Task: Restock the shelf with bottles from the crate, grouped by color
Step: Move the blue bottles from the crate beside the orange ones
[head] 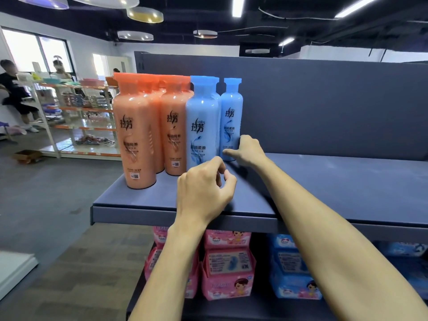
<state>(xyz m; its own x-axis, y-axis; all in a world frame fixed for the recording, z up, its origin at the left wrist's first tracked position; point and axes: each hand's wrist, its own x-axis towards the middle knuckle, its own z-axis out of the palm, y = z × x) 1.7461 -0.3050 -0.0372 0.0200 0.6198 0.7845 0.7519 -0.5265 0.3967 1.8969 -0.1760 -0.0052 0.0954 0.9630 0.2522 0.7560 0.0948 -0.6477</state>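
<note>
1. A dark blue-grey metal shelf [324, 181] with an upright back panel carries two colour groups of tall bottles at its left end.
2. The orange plastic bottles with flat orange caps [136, 135] stand upright in a tight cluster at the far left. One is near the front edge and the others are behind it.
3. Just beside them on the right stands the front light-blue plastic bottle [202, 126], upright. A second blue bottle [217, 98] is largely hidden behind it.
4. The right-side light-blue plastic bottle [231, 112] stands farther back, a narrow gap from the other blue ones.
5. The right hand [249, 150] grasps this bottle low down, with the thumb across its front and the fingers wrapped round its right side.
6. The left hand [203, 188] hovers over the shelf just before the front blue bottle's base. Its fingers are clenched inward, the thumb tip is near the forefinger, and nothing is seen in it. Whether it touches the bottle cannot be told.
7. On the lower shelf lie pink soft packs [228, 269] and, to their right, blue soft packs [291, 274].
8. Far left, a white display rack [81, 107] holds small goods, and a cardboard box [27, 156] sits on the grey floor.
</note>
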